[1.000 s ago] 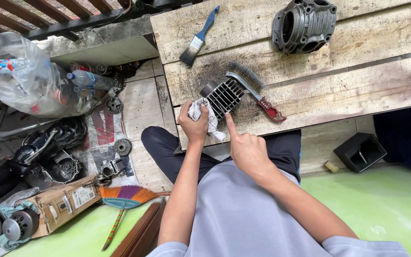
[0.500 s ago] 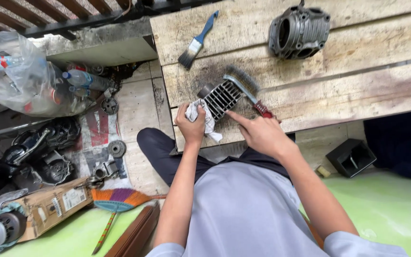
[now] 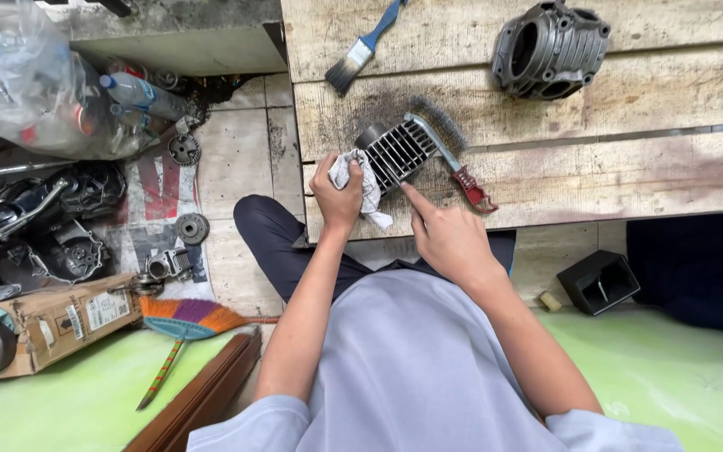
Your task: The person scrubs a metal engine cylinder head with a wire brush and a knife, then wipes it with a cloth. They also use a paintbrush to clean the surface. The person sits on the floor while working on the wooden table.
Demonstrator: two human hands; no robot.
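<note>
On the plank tabletop [image 3: 629, 167], the left hand [image 3: 338, 201] is clenched around a white rag [image 3: 367, 191] against the finned cylinder head [image 3: 397, 151]; the right hand [image 3: 449, 238] grips nothing, index finger touching the head, beside the wire brush [image 3: 453, 163].

Left hand [image 3: 338, 199] presses rag [image 3: 365, 186] against finned cylinder [image 3: 399, 152].

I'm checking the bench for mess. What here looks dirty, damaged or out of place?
A dark sooty smear stains the wooden bench around the finned cylinder, under the wire brush. The left hand presses a white rag against the cylinder's end. Nothing looks spilled or broken.
</note>
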